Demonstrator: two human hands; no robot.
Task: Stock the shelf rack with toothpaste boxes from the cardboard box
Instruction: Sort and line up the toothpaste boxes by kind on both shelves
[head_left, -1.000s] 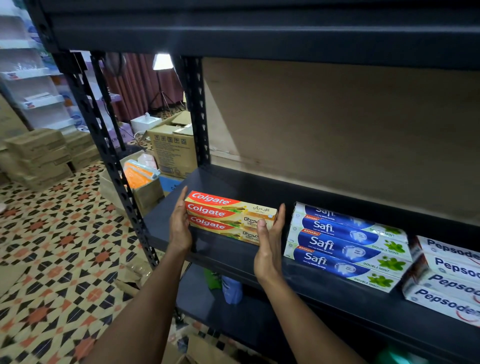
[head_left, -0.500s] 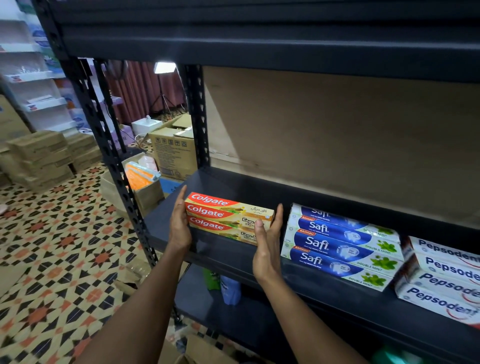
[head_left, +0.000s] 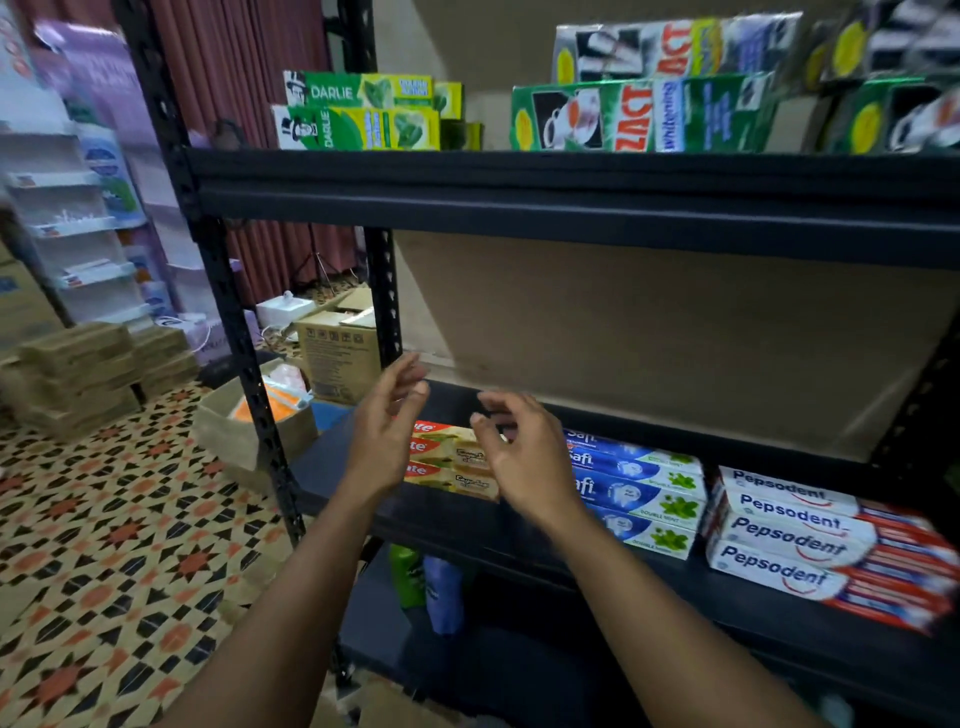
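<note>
Status: both hands empty. Left hand (head_left: 387, 431) and right hand (head_left: 524, 457) hang in front of the Colgate stack (head_left: 447, 460), fingers loosely curled, pinching nothing. They look clear of the cartons, but motion blur means I can't rule out a fingertip touch.

Where the stock is: the Colgate stack sits at the left end of the middle shelf (head_left: 447, 522) of the shelf rack (head_left: 244, 364), near its front left corner. Safi boxes (head_left: 639, 488) are just right of it and Pepsodent boxes (head_left: 789, 535) are further toward the right end. The top shelf holds Darlie boxes (head_left: 363, 111) at its left end and Zact boxes (head_left: 644, 109) to the right.

My read: this batch is placed and I'm at the let-go and check step. To do it well:
- Bring my hands straight back toward me with no sideways sweep. The cartons are light and stepped, so a knuckle would skew them.
- Check that the logos face out and the stack runs parallel to the shelf's front edge, like the Safi row.
- My right hand hides the Colgate/Safi gap, so I need to look before loading more.
- The next batch goes on top or behind, in the same column, with the left ends flush.
- Carry a few at a time, clamped end to end between my palms.

Can't tell which carton is the supply one. An open carton (head_left: 234, 441) sits on the floor left of the rack.
</note>
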